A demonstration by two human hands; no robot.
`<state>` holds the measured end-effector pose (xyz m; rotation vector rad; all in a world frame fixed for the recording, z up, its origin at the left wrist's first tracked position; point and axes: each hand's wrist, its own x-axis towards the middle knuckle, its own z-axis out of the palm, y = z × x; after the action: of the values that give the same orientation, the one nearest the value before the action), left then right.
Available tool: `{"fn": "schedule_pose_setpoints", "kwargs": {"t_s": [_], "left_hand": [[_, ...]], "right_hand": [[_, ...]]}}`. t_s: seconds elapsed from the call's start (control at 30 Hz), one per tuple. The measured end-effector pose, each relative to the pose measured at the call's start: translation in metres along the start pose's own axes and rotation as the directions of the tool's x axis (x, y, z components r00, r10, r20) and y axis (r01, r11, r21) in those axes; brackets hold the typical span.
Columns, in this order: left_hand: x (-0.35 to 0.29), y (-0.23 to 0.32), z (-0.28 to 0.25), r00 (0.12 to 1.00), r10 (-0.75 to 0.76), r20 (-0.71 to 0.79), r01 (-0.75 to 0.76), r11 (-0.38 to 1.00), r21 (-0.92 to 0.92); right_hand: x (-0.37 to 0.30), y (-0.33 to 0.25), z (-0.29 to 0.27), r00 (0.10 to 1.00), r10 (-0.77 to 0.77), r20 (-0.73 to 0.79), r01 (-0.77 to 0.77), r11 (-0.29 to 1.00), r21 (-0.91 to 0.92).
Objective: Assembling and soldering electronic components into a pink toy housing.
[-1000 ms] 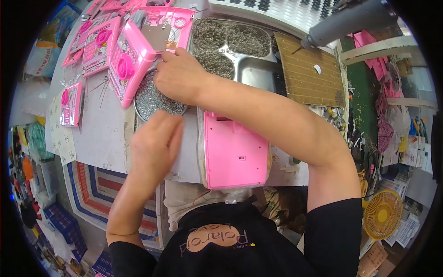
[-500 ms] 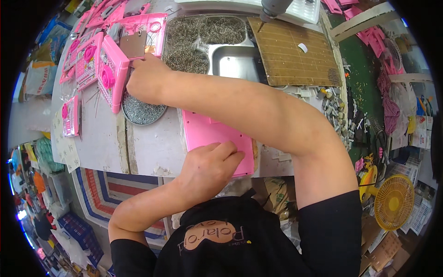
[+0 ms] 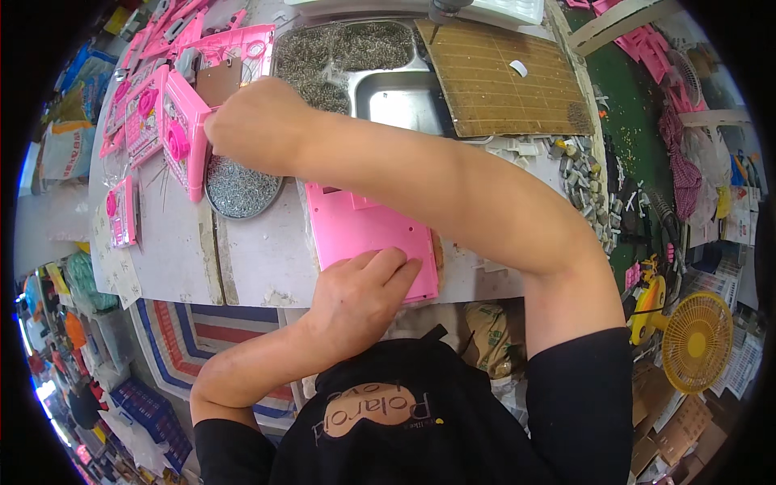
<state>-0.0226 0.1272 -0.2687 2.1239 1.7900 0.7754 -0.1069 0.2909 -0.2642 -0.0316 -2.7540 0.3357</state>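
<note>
A pink plastic panel (image 3: 376, 242) with small holes lies at the table's near edge in front of me. My left hand (image 3: 356, 295) rests on its near end, fingers curled against it. Stretched across the table to the left, my right hand (image 3: 263, 125) is closed like a fist; its fingertips are hidden, so what they hold cannot be seen. It hovers over the far side of a round dish of small silvery screws (image 3: 242, 190). Just left of it leans a pink toy-like frame (image 3: 190, 121) with a dial, and a brown flat plate (image 3: 220, 83) stands behind.
A metal tray (image 3: 396, 77) with heaps of small metal parts lies beyond my right forearm. Right of it is a brown board (image 3: 501, 81), with a power screwdriver's tip (image 3: 436, 28) above. Small metal pieces (image 3: 578, 178) cover the right edge. More pink frames (image 3: 145, 113) crowd the left.
My right hand has drawn back slightly from the brown plate, and its fingers have curled out of sight. My left hand stays on the panel. The whole view has shifted a little.
</note>
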Motion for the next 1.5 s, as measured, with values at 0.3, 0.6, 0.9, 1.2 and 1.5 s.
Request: {"fn": "schedule_pose_setpoints", "kwargs": {"t_s": [0.3, 0.6, 0.9, 1.2, 1.5], "left_hand": [[-0.017, -0.009, -0.017, 0.996, -0.08, -0.047, 0.078, 0.996, -0.047], [-0.044, -0.138, -0.059, 0.802, -0.45, -0.392, 0.556, 0.803, 0.216], [-0.046, -0.14, -0.052, 0.737, -0.55, -0.393, 0.628, 0.772, 0.097], [-0.056, -0.118, -0.061, 0.82, -0.485, -0.305, 0.522, 0.852, 0.048], [-0.03, -0.026, -0.022, 0.928, -0.209, -0.309, 0.113, 0.947, -0.302]], "right_hand": [[-0.172, 0.003, -0.117, 0.767, 0.627, 0.137, -0.539, 0.513, 0.669], [-0.233, -0.029, -0.069, 0.768, 0.639, 0.038, -0.519, 0.588, 0.62], [-0.223, -0.019, -0.05, 0.891, 0.44, -0.11, -0.341, 0.809, 0.479], [-0.198, 0.043, -0.106, 0.327, 0.849, -0.416, -0.191, 0.49, 0.85], [-0.075, 0.083, -0.182, 0.987, 0.152, 0.048, -0.123, 0.531, 0.839]]}}
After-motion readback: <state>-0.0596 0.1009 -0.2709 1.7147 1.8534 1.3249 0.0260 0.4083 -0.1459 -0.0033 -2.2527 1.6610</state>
